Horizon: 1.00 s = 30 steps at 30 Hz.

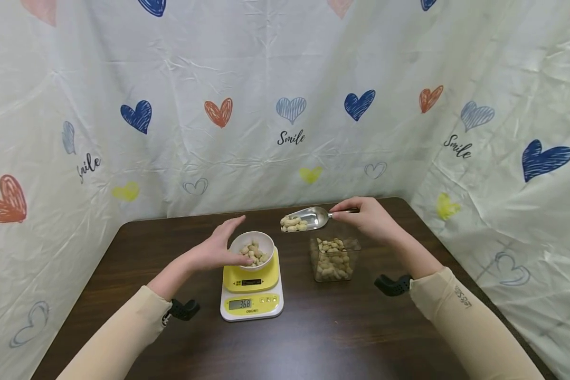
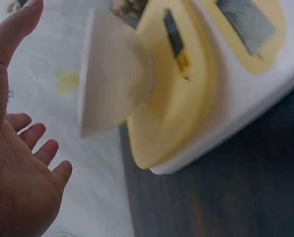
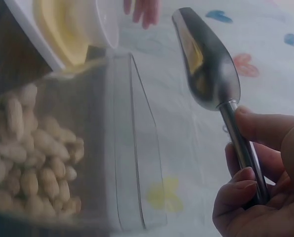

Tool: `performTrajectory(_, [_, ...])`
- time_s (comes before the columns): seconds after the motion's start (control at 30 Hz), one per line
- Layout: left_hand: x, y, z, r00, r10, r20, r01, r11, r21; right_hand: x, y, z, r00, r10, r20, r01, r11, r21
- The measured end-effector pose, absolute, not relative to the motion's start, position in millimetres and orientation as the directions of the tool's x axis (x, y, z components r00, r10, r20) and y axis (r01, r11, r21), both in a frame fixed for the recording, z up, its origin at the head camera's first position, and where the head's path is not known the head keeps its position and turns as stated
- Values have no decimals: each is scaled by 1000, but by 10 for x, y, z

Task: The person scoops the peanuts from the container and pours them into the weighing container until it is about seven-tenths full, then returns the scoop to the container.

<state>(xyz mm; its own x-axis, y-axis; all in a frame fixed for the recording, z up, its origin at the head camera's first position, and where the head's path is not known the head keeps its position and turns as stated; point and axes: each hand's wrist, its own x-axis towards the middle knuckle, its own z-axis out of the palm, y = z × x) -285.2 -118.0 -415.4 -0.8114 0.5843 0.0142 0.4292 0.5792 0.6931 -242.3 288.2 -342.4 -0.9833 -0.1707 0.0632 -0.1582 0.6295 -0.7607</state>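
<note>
My right hand [image 1: 368, 215] grips the handle of a metal scoop [image 1: 317, 216], fingers curled round it in the right wrist view. Peanuts in their shells [image 1: 293, 224] lie in the scoop's front, above the table between the bowl and a clear box. A white bowl [image 1: 237, 241], partly filled with peanuts, sits on a yellow and white kitchen scale [image 1: 252, 314] whose display reads 36.8. Beside the bowl's left rim is my left hand [image 1: 212, 250], fingers and thumb spread apart. The left wrist view shows that hand [image 2: 25, 182] holding nothing, a gap between it and the bowl [image 2: 112, 79].
The clear box [image 1: 315, 264] of peanuts stands to the right of the scale, below the scoop. Both rest on a dark brown table [image 1: 309, 338]. A white curtain [image 1: 247, 63] with printed hearts hangs round the table's back and sides.
</note>
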Motion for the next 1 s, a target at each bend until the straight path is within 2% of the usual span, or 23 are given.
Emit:
performTrajectory(0.33, [-2870, -1329, -4500, -823, 568, -24, 385, 588, 711, -2570, 2543, -3502, -973, -225, 52, -180, 597, -782])
performTrajectory(0.63, [-2855, -1326, -4572, -826, 561, -48, 355, 586, 728, -2683, 2341, -3594, -962, -266, 69, -230, 643, -731])
performTrajectory(1.0, [-2853, -1332, -4589, -827, 561, -44, 352, 576, 738, -2689, 2173, -3482, -951, -282, 128, -301, 742, -599])
